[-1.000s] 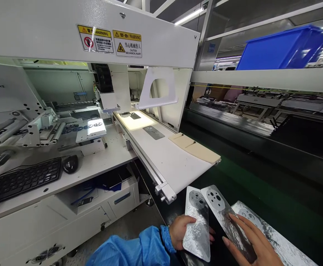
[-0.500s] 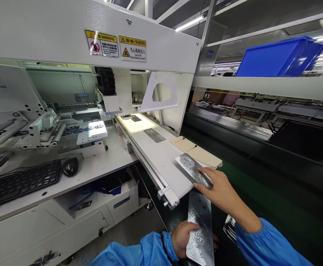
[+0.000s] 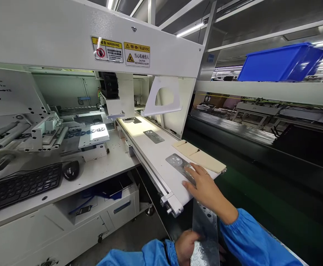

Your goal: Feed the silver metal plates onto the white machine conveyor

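Note:
A thin grey phone back panel [image 3: 175, 161] with camera holes lies flat on the white conveyor belt [image 3: 161, 166]. Over its near end rests my right hand [image 3: 203, 188], fingers stretched out and thumb apart at the panel's edge. Below the belt's end, my left hand [image 3: 186, 245] is closed around another phone back panel [image 3: 206, 225], shiny and crinkled on its lower part, thumb on top. Whether more panels lie beneath it is hidden. Farther up the belt is a second laid panel [image 3: 153, 136], and a dark one [image 3: 133, 120] sits under the bright light.
A cream board [image 3: 200, 155] runs along the belt's right side. To the left are a keyboard [image 3: 23, 188], a mouse [image 3: 71, 170] and machine rollers [image 3: 9, 129]. The white machine beam [image 3: 172, 48] crosses above. A blue bin [image 3: 278, 62] stands on a shelf at right.
My right hand has lowered the panel from a tilted hold onto the belt, and it now lies flat with the fingers spread over it. My left hand still holds its panel.

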{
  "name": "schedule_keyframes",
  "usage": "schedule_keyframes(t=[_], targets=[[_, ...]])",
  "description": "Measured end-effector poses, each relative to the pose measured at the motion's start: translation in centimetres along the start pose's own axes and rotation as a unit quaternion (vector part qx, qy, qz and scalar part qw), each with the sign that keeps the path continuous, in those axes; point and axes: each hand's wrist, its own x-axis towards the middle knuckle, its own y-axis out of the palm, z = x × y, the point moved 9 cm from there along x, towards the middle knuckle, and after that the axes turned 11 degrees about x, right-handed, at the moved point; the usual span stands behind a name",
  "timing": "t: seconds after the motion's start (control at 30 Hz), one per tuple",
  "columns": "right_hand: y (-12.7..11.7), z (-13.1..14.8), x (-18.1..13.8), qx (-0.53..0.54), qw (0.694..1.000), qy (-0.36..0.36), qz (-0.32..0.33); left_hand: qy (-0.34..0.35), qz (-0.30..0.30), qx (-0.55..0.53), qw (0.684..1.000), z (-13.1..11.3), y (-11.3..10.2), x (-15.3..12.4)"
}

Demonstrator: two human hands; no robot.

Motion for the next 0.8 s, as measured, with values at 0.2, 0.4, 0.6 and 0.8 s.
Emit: schedule_keyframes(t=[0.2, 0.4, 0.6, 0.8], targets=[[2.0, 2.3, -1.6, -0.016, 0.999, -0.034, 0.010, -0.039, 0.038, -0.053, 0.997, -0.1, 1.5, -0.5], [2.2, 2.4, -0.2, -0.009, 0.999, -0.013, 0.037, -0.017, 0.005, -0.032, 0.999, 0.3, 0.2, -0.1], [2.0, 2.0, 1.1, 0.005, 0.999, -0.009, 0.048, 0.030, -0.052, 0.027, 0.998, 0.8, -2.7, 0.6], [2.1, 2.0, 1.8, 0.012, 0.999, -0.007, 0.042, 0.045, -0.100, 0.103, 0.989, 0.0, -3.5, 0.5]])
